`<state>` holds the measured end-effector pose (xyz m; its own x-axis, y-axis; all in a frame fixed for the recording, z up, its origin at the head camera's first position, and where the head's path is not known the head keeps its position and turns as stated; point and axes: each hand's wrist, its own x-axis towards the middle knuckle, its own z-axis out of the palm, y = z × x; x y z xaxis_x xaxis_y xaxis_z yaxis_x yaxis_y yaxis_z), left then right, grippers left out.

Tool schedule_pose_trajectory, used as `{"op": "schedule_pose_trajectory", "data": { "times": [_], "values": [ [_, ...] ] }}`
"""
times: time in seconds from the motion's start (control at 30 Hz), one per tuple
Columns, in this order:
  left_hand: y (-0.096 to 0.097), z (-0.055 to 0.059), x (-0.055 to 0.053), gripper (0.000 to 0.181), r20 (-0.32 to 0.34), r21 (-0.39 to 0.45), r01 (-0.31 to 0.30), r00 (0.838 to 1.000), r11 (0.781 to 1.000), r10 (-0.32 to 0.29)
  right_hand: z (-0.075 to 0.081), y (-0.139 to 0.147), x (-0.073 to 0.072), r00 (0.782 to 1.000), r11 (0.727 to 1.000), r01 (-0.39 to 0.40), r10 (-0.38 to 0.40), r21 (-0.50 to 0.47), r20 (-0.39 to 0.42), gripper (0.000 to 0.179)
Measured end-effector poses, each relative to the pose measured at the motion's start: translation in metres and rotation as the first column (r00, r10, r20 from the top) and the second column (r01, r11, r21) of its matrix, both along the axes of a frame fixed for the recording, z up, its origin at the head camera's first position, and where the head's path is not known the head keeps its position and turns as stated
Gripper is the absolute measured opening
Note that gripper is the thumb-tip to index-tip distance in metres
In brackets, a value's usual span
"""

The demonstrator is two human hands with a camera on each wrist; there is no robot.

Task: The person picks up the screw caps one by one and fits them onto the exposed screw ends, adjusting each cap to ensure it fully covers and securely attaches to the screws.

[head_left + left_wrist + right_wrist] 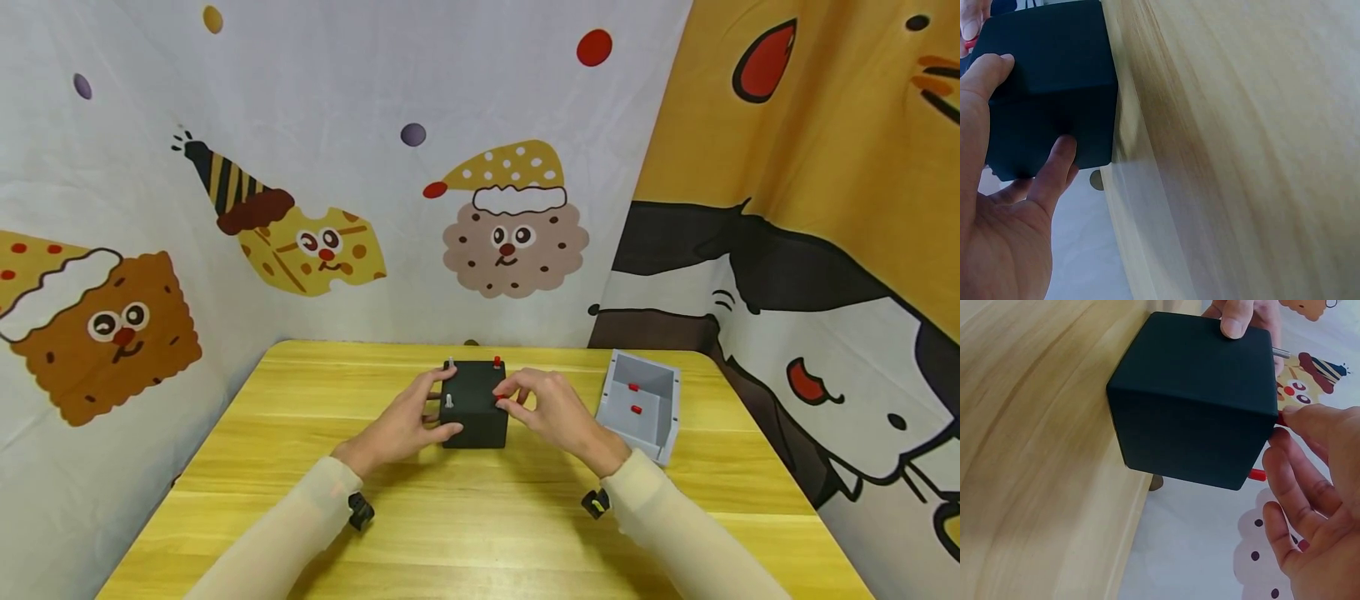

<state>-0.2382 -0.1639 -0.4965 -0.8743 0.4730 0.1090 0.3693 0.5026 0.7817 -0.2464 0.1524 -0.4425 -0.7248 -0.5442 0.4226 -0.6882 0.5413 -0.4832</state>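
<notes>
A black box [474, 390] stands on the wooden table with upright posts near its top corners. My left hand [403, 421] grips its left side, the thumb on the front face and fingers around the side and back. With thumb and index finger, my right hand [553, 410] pinches a small red cap [1281, 418] at the near right corner, the other fingers loosely bent. At the far right corner another red cap [497, 362] sits on top. The left side has two bare metal posts, a near one [449, 401] and a far one [451, 363].
Right of the box, a grey open tray [670, 421] holds two loose red caps, one further back [633, 387] and one nearer [636, 409]. The yellow wooden table [465, 517] ends at a printed cloth [337, 100] behind it.
</notes>
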Motion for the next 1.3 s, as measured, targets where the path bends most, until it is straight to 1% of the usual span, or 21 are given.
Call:
{"op": "schedule_pose_trajectory", "data": {
  "times": [0.17, 0.4, 0.57, 0.77, 1.07, 1.17, 1.3],
  "values": [
    [0.0001, 0.0006, -0.0012, 0.099, 0.007, -0.001, 0.000, 1.000, 1.000, 0.000, 0.0010, -0.0012, -0.0010, 1.000, 1.000, 0.005, -0.005, 0.011, 0.006, 0.018],
    [-0.0002, -0.0004, -0.0022, 0.098, -0.007, -0.012, 0.000, 1.000, 1.000, 0.000, 0.0011, -0.0020, -0.0019, 1.000, 1.000, 0.006, -0.006, 0.014, 0.019, 0.018],
    [0.0000, 0.0006, -0.0029, 0.099, -0.004, -0.014, 0.000, 1.000, 1.000, 0.000, 0.0017, -0.0016, -0.0023, 1.000, 1.000, 0.006, -0.007, 0.016, 0.028, 0.020],
    [0.0001, -0.0015, -0.0031, 0.099, -0.017, -0.014, -0.003, 1.000, 1.000, 0.002, 0.0007, -0.0005, -0.0015, 1.000, 1.000, 0.004, -0.004, 0.023, 0.017, 0.022],
    [0.0003, -0.0044, -0.0015, 0.100, 0.026, -0.009, -0.026, 0.999, 1.000, 0.026, -0.0022, 0.0035, 0.0008, 1.000, 1.000, 0.000, 0.000, 0.012, -0.009, 0.023],
    [0.0006, -0.0033, -0.0015, 0.100, 0.028, -0.017, -0.032, 0.999, 0.999, 0.033, -0.0018, 0.0045, 0.0013, 1.000, 1.000, 0.004, -0.004, 0.009, -0.008, 0.023],
    [0.0007, -0.0014, -0.0013, 0.099, 0.018, -0.006, -0.024, 1.000, 1.000, 0.024, -0.0008, 0.0053, 0.0020, 1.000, 1.000, 0.014, -0.014, 0.014, -0.006, 0.023]
  ]
}}
